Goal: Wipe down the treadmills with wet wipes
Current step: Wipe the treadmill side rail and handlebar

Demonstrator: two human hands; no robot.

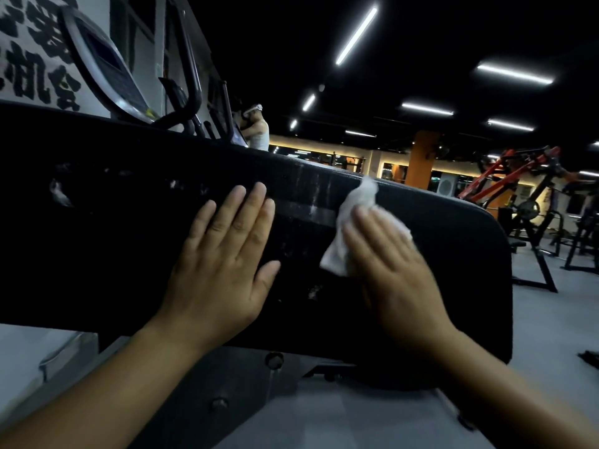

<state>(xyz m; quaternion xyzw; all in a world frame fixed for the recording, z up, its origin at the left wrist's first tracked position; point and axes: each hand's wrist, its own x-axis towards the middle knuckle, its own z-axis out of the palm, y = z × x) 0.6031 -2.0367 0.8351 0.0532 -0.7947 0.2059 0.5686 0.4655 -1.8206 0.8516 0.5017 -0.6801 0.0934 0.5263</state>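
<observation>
Wiping step: right hand (395, 270), fingers straight, presses the wet wipe (356, 202) onto the black treadmill panel (129, 238) (left hand (223, 254) flat, holding nothing); next move likely sweeps the pale streaks (311, 192).

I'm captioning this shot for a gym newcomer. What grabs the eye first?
The white wet wipe stands out most, pressed under the right hand against the broad black panel at centre. The left hand lies flat on the panel beside it. Bright ceiling light strips glow upper right; red-orange gym machines stand far right.
</observation>
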